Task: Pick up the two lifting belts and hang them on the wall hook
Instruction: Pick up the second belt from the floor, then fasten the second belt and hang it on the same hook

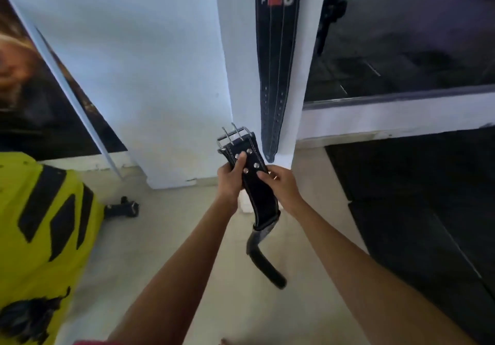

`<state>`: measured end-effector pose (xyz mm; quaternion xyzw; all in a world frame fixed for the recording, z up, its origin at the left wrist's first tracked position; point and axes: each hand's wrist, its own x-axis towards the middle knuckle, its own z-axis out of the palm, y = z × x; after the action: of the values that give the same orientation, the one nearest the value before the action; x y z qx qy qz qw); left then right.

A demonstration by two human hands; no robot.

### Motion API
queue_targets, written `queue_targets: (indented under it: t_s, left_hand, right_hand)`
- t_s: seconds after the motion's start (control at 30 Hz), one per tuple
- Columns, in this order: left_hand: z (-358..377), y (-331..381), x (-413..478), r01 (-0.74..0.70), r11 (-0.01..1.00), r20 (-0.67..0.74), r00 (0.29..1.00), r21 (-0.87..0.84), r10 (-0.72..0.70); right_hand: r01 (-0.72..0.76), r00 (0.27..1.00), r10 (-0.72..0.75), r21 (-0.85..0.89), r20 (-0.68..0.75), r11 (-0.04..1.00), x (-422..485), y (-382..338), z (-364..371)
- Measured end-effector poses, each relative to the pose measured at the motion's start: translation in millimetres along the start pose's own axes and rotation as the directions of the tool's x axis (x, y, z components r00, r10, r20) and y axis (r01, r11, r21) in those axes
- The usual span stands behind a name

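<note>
Hanging flat against the white pillar (241, 50), one black lifting belt (277, 63) runs straight down, its tapered punched tip pointing at the pale floor (166, 237); its upper end is out of view. A second black belt (254, 181) is held in front of the pillar, long axis slightly tilted, chrome two-prong buckle (234, 134) uppermost, tail curling below. The left hand (231, 177) and right hand (281, 184) pinch its riveted end from either edge, thumbs on its face.
</note>
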<state>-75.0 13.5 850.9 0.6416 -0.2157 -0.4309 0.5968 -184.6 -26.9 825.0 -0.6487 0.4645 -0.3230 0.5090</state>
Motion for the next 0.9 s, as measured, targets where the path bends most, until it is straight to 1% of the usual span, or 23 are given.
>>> queue_targets:
  t_s: [0.07, 0.1, 0.17, 0.2, 0.23, 0.3, 0.33, 0.37, 0.43, 0.5, 0.57, 0.6, 0.67, 0.77, 0.83, 0.9]
  left_hand:
    - [13, 29, -12, -0.136, 0.991, -0.052, 0.989, 0.02, 0.137]
    - [18, 39, -20, -0.208, 0.978, -0.043, 0.977, 0.016, 0.209]
    - [26, 41, -40, -0.325, 0.945, 0.006, 0.946, 0.042, 0.326]
    - [28, 33, -54, -0.357, 0.931, 0.025, 0.934, 0.073, 0.356]
    - [27, 22, -66, -0.369, 0.925, 0.031, 0.93, 0.09, 0.367]
    - [22, 15, -85, -0.335, 0.938, 0.029, 0.942, 0.085, 0.334]
    - [20, 25, -88, -0.326, 0.943, 0.036, 0.945, 0.073, 0.324]
    - [20, 41, -87, -0.35, 0.935, 0.05, 0.936, 0.061, 0.347]
    - [21, 82, -86, -0.435, 0.9, 0.078, 0.899, 0.041, 0.431]
    - [24, 104, -89, -0.476, 0.88, 0.067, 0.878, -0.004, 0.475]
    - [22, 89, -96, -0.501, 0.864, 0.063, 0.865, 0.056, 0.497]
    - [19, 74, -102, -0.495, 0.862, 0.082, 0.869, 0.107, 0.488]
    - [14, 56, -110, -0.456, 0.882, 0.114, 0.889, 0.119, 0.444]
    - [12, 73, -104, -0.458, 0.889, 0.086, 0.886, 0.008, 0.456]
    - [13, 96, -101, -0.507, 0.859, 0.105, 0.852, -0.069, 0.512]
    - [16, 115, -97, -0.55, 0.828, 0.151, 0.814, -0.11, 0.561]
  right_hand:
    - [0.065, 0.997, -0.062, 0.076, -0.034, 0.995, -8, -22, -13]
    - [0.069, 0.996, -0.061, 0.152, -0.058, 0.986, -10, -33, -19]
    - [0.056, 0.993, -0.012, 0.386, -0.116, 0.921, -13, -60, -31]
    - [0.048, 0.989, 0.027, 0.488, -0.145, 0.871, -14, -73, -38]
    - [0.041, 0.986, 0.057, 0.551, -0.16, 0.834, -15, -85, -44]
    - [0.032, 0.987, 0.07, 0.595, -0.147, 0.803, -17, -101, -53]
    - [0.039, 0.989, 0.053, 0.598, -0.135, 0.801, -19, -105, -55]
    - [0.046, 0.992, 0.031, 0.589, -0.121, 0.807, -22, -108, -55]
    - [0.067, 0.995, -0.009, 0.571, -0.104, 0.818, -28, -116, -52]
    - [0.094, 0.993, -0.034, 0.573, -0.114, 0.814, -31, -131, -52]
    - [0.118, 0.989, -0.042, 0.596, -0.139, 0.794, -31, -147, -55]
    - [0.135, 0.987, -0.054, 0.599, -0.152, 0.789, -31, -155, -57]
    - [0.196, 0.979, -0.121, 0.567, -0.167, 0.8, -32, -165, -61]
    - [0.283, 0.959, -0.234, 0.483, -0.159, 0.829, -32, -166, -65]
    - [0.348, 0.937, -0.312, 0.375, -0.155, 0.859, -34, -160, -66]
    - [0.366, 0.93, -0.333, 0.346, -0.153, 0.864, -38, -144, -67]
